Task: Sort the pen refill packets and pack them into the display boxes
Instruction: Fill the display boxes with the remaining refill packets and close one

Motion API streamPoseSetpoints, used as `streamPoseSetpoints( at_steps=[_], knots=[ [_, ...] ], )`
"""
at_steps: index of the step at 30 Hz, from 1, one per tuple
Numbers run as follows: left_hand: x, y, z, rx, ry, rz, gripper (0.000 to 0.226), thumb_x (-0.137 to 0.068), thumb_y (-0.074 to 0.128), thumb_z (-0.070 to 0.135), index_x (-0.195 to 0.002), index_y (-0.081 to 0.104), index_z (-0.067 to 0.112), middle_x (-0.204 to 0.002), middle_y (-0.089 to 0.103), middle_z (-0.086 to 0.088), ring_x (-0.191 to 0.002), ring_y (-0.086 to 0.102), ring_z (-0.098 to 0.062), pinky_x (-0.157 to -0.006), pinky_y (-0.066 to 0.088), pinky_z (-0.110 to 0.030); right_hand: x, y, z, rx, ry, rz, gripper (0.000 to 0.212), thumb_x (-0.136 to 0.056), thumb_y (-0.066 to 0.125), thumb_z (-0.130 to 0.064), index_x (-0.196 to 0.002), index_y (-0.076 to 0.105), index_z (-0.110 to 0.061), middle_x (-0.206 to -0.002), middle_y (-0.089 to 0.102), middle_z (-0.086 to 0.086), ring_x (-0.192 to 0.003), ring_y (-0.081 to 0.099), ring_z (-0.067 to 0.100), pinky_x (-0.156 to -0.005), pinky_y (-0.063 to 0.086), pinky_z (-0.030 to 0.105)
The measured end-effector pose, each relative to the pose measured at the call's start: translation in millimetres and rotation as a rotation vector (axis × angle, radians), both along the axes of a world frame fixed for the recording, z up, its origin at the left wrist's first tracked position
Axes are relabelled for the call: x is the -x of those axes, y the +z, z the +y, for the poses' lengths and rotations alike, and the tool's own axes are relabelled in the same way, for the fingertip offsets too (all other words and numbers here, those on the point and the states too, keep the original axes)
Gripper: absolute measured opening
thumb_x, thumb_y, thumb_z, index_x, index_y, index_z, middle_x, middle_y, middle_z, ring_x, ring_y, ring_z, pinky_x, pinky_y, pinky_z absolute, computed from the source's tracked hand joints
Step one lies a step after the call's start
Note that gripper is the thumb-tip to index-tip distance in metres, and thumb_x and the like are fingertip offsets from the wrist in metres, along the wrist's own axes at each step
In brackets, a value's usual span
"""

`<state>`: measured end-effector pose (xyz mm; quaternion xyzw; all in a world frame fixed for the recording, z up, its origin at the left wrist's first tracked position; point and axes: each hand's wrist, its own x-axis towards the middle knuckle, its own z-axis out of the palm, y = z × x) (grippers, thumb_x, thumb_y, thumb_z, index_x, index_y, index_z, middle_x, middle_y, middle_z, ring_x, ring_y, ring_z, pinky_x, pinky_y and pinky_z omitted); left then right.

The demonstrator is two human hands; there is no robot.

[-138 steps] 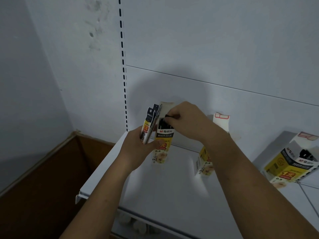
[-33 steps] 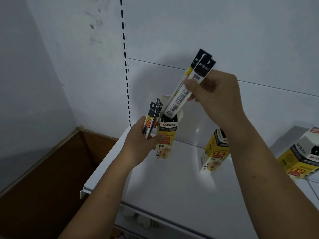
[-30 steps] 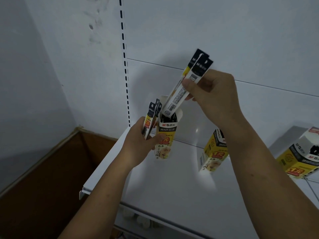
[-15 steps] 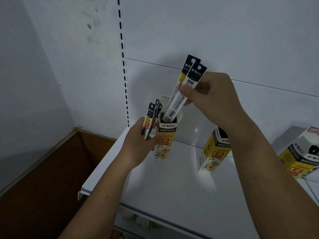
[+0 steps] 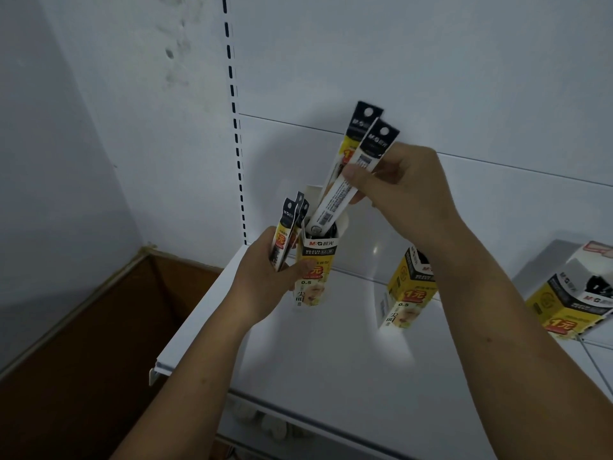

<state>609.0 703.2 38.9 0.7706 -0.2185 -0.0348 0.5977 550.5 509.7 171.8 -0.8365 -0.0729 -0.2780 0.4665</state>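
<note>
Pinching two refill packets [image 5: 335,199] in your right hand [image 5: 411,190], you're feeding their lower ends into the upright display box [image 5: 316,260] your left hand [image 5: 262,287] is gripping alongside spare packets [image 5: 284,234]; I'm suggesting squaring them and tilting steeper.

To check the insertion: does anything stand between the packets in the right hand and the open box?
Nothing visible does. The packets in the right hand reach the mouth of the display box, which the left hand grips.
</note>
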Motion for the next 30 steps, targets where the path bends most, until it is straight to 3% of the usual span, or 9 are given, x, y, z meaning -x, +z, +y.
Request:
streamPoseSetpoints(
  at_steps=[7, 20, 23, 27, 30],
  knots=[
    [-0.3, 0.9, 1.5, -0.005, 0.015, -0.005, 0.030, -0.091, 0.078, 0.025, -0.110, 0.056, 0.034, -0.105, 0.070, 0.020, -0.069, 0.071, -0.003, -0.057, 0.055, -0.014, 6.4, 11.6, -10.0, 0.007, 0.093, 0.017, 0.008, -0.096, 0.072, -0.010, -0.098, 0.075, -0.016, -0.085, 0.079, -0.018, -0.074, 0.075, 0.005, -0.061, 0.051, 0.011],
    [-0.4, 1.6, -0.1, -0.005, 0.009, -0.016, 0.030, -0.092, 0.077, 0.026, -0.111, 0.056, 0.035, -0.108, 0.070, 0.020, -0.070, 0.071, -0.002, -0.059, 0.056, -0.017, -0.4, -10.4, 3.8, 0.154, 0.074, 0.055, 0.027, -0.094, 0.076, -0.019, -0.086, 0.069, -0.044, -0.082, 0.073, -0.033, -0.074, 0.075, 0.010, -0.065, 0.052, 0.013],
    [0.3, 1.6, -1.4, -0.005, 0.010, -0.018, 0.030, -0.092, 0.078, 0.027, -0.109, 0.056, 0.037, -0.106, 0.070, 0.020, -0.070, 0.071, -0.001, -0.058, 0.055, -0.015, -2.9, -12.4, 3.4, 0.148, 0.073, 0.077, 0.024, -0.093, 0.077, -0.021, -0.082, 0.070, -0.042, -0.079, 0.074, -0.028, -0.071, 0.075, 0.008, -0.062, 0.051, 0.012],
    [1.1, 2.2, -4.7, 0.000, 0.009, -0.019, 0.029, -0.091, 0.078, 0.027, -0.108, 0.056, 0.038, -0.106, 0.070, 0.021, -0.070, 0.071, -0.001, -0.064, 0.056, -0.019, -10.8, -30.1, 3.0, 0.237, 0.023, 0.193, 0.004, -0.091, 0.080, -0.026, -0.091, 0.080, -0.022, -0.085, 0.078, -0.009, -0.075, 0.074, 0.009, -0.069, 0.057, 0.027],
    [1.0, 3.6, -3.3, 0.017, 0.004, -0.017, 0.029, -0.091, 0.078, 0.025, -0.104, 0.056, 0.038, -0.104, 0.070, 0.020, -0.069, 0.071, -0.001, -0.058, 0.055, -0.015, -11.9, -31.3, 2.2, 0.218, -0.014, 0.174, 0.009, -0.087, 0.083, -0.028, -0.091, 0.080, -0.022, -0.084, 0.077, -0.009, -0.076, 0.070, 0.005, -0.065, 0.047, 0.013]
  ],
)
